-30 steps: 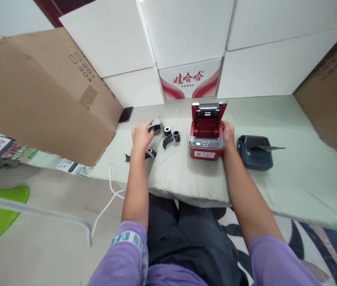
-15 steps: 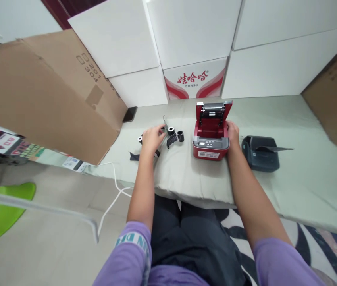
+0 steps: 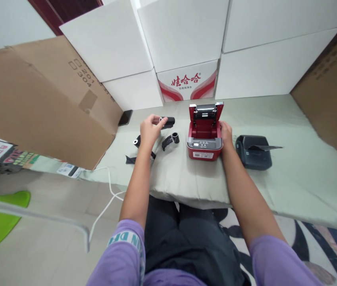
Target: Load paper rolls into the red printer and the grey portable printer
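left hand (image 3: 149,131): closed round a small black cylindrical roll (image 3: 168,121), held just above the pale green padded surface (image 3: 290,174)
right hand (image 3: 226,133): pressed flat on the 3 o'clock side of the red boxy plastic label printer (image 3: 205,137), lid up
black roll: at 9 o'clock of the printer
other small black roll (image 3: 175,138): lying between hand and printer
dark grey printer (image 3: 254,151): at 3 o'clock, near the red one

Your left hand (image 3: 149,131) covers one end of the black roll (image 3: 168,121) and part of the black scraps (image 3: 137,153) beneath. The red printer (image 3: 204,137) hides your right hand's fingertips, and its label print is too small to read.
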The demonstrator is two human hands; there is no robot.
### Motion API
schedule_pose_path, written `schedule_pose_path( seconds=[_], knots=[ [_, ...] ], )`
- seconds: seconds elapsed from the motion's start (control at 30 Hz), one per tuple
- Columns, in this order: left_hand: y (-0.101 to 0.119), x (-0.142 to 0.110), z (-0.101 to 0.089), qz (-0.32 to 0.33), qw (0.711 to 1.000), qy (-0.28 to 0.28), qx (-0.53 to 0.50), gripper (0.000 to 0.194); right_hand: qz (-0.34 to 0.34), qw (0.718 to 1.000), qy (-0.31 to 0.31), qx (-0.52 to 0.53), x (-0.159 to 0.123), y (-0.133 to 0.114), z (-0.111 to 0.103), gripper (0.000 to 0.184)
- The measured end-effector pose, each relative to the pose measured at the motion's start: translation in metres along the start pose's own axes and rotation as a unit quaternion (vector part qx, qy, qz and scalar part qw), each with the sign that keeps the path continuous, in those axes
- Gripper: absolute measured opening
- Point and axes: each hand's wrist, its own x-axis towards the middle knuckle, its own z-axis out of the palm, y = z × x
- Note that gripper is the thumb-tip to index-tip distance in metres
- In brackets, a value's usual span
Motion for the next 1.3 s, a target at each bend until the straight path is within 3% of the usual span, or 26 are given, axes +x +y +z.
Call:
schedule_pose_path(
  seconds=[0.1,0.2,0.4,0.57,0.7,0.8,0.97,1.07,1.2,1.3],
  knots=[
    [0.015,-0.003,0.003,-0.047,0.980,0.018,-0.192,0.046,0.013,1.000,0.005,0.008,-0.002,-0.002,0.001,0.032],
    [0.030,-0.006,0.008,-0.083,0.954,-0.021,-0.289,0.057,0.012,1.000,0.008,0.010,-0.004,-0.005,0.002,0.031],
    [0.051,-0.015,0.011,-0.079,0.928,-0.199,-0.304,0.068,0.021,0.999,0.006,0.025,-0.007,-0.007,0.003,0.030],
    [0.068,-0.027,0.010,-0.129,0.904,-0.250,-0.323,0.066,0.029,0.999,-0.003,0.045,-0.002,0.000,0.002,0.029],
    [0.087,-0.029,0.004,-0.099,0.918,-0.259,-0.283,0.056,0.034,0.999,-0.009,0.036,0.002,0.005,0.001,0.027],
    [0.101,-0.025,0.005,-0.052,0.928,-0.296,-0.221,0.045,0.019,1.000,-0.014,0.006,0.001,0.004,0.001,0.027],
    [0.120,-0.022,0.019,-0.019,0.909,-0.388,-0.152,0.024,0.005,1.000,-0.006,-0.017,-0.003,-0.003,0.001,0.028],
    [0.123,-0.022,0.029,-0.005,0.921,-0.372,-0.117,0.030,0.007,1.000,-0.004,-0.013,-0.003,-0.003,0.001,0.027],
    [0.113,-0.016,0.045,0.069,0.950,-0.298,-0.062,0.028,0.008,1.000,-0.009,0.002,-0.002,0.000,0.002,0.025],
    [0.102,-0.007,0.056,0.100,0.946,-0.308,-0.025,0.025,0.011,1.000,-0.005,0.000,-0.002,0.001,0.002,0.025]
  ],
)
